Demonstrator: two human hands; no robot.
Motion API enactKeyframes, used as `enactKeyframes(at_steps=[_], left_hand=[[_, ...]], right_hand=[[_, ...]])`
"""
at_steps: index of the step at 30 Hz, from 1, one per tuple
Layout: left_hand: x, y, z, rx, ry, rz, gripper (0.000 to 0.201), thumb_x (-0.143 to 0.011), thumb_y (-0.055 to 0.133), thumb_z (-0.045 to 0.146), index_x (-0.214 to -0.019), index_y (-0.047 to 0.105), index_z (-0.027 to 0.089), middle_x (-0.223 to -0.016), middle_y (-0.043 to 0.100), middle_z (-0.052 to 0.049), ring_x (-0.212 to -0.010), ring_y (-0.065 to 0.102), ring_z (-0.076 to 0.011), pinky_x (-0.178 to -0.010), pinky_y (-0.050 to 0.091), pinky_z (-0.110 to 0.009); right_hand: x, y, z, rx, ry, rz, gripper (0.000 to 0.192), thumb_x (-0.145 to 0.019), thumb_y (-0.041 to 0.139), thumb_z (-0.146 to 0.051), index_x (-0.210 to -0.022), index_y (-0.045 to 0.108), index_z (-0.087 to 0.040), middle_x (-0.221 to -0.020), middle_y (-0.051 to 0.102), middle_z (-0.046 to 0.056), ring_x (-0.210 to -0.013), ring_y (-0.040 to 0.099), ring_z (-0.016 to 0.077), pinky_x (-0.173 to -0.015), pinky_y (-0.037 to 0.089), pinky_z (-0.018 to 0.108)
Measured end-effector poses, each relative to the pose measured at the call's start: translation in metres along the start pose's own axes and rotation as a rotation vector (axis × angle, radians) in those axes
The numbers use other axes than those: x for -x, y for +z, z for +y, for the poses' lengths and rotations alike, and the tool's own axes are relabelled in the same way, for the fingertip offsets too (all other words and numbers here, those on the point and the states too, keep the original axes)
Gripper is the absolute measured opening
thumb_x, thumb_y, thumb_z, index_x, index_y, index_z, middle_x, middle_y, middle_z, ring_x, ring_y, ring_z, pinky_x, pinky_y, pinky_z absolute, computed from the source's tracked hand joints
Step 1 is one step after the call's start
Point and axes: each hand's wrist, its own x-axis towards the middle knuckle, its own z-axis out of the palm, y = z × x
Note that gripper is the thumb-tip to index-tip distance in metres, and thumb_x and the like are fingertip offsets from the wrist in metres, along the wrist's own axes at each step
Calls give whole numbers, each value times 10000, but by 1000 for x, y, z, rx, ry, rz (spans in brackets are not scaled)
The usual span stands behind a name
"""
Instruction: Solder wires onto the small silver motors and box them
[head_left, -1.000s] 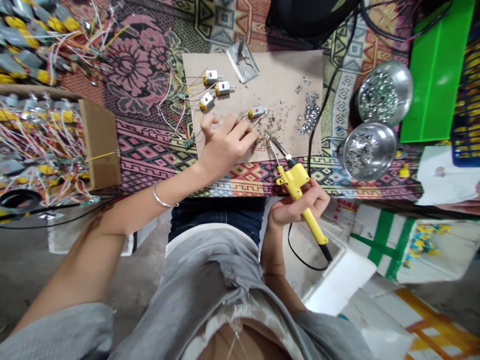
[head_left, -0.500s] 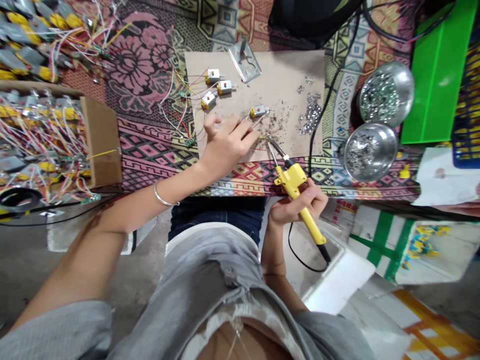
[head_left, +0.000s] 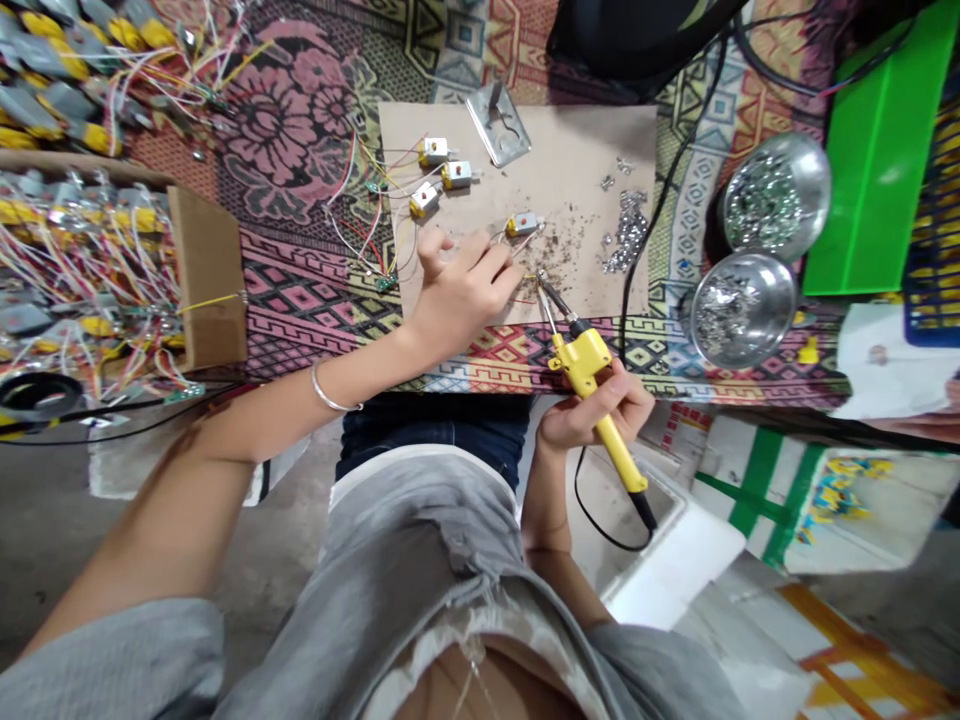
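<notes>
1. Head view, centre of the frame: the left hand (head_left: pixel 461 295) is low over a flat brown cardboard sheet (head_left: pixel 577 135), its fingers bent and narrowly gathered; whether they grip anything is too small to tell.
2. Right of centre, the right hand (head_left: pixel 581 420) is wrapped around a yellow plastic soldering tool with a black cord end (head_left: pixel 589 355). The tool slants toward the upper left, its two thin metal prongs (head_left: pixel 553 295) meeting just beside the left fingertips.
3. Just above those fingertips, a small silver, white and yellow motor (head_left: pixel 523 223) lies on the sheet, near dark scattered specks.
4. At upper centre, three similar small motors (head_left: pixel 456 175) lie close together, thin coloured wires (head_left: pixel 367 235) trailing left, beside a rectangular silver metal stand (head_left: pixel 499 135).
5. Toward the sheet's right edge is a heap of tiny shiny metal pieces (head_left: pixel 628 232).
6. At upper right, two round steel bowls (head_left: pixel 778 315) hold small shiny parts.
7. At left, an open brown cardboard box (head_left: pixel 214 285) holds many wired motors.
</notes>
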Motion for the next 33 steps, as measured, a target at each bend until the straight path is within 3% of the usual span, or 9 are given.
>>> enactKeyframes(at_steps=[8, 14, 21, 25, 29, 33], left_hand=[[0, -4, 4, -19, 20, 1, 329, -1026, 497, 223, -1253, 733, 251, -1210, 762, -131, -1234, 607, -381, -1118, 298, -658], [-1, -6, 7, -24, 5, 7, 330, -1044, 432, 150, -1128, 744, 214, -1138, 756, -128, -1243, 621, -367, -1080, 340, -612], [-3, -7, 10, -31, -26, -8, 260, -1032, 495, 123, -1078, 732, 219, -1163, 754, -112, -1255, 618, -360, -1102, 335, -593], [-3, -4, 8, -23, -24, -4, 253, -1025, 513, 144, -1100, 741, 223, -1168, 756, -113, -1251, 617, -372, -1107, 327, -605], [-2, -2, 8, -15, -6, 11, 240, -1027, 528, 195, -1131, 741, 229, -1176, 756, -124, -1261, 613, -384, -1100, 330, -623], [-1, -1, 8, -21, 4, 25, 280, -1041, 493, 192, -1163, 742, 226, -1177, 757, -121, -1266, 615, -379, -1101, 334, -617]], right_hand=[[-2, 0, -12, -25, -75, -9, 312, -988, 568, -531, -840, 576, -256, -807, 583, 2, -769, 644, 169, -793, 604, 412], [-6, 0, -17, 67, -55, -36, 355, -982, 533, -582, -823, 549, -265, -817, 553, 10, -782, 631, 178, -814, 602, 433], [3, -2, -6, 15, -98, 89, 312, -979, 498, -578, -887, 537, -283, -821, 480, 10, -769, 585, 199, -791, 572, 463], [4, -7, 1, 53, -111, 43, 313, -1001, 393, -591, -980, 512, -302, -901, 470, 33, -873, 601, 238, -855, 576, 516], [-8, 8, 3, 11, -76, 234, 297, -1012, 397, -563, -926, 500, -298, -870, 437, 16, -858, 610, 225, -877, 589, 505], [-18, 26, 5, 4, 11, 177, 323, -1027, 343, -575, -974, 497, -297, -912, 475, 29, -871, 628, 223, -818, 588, 472]])
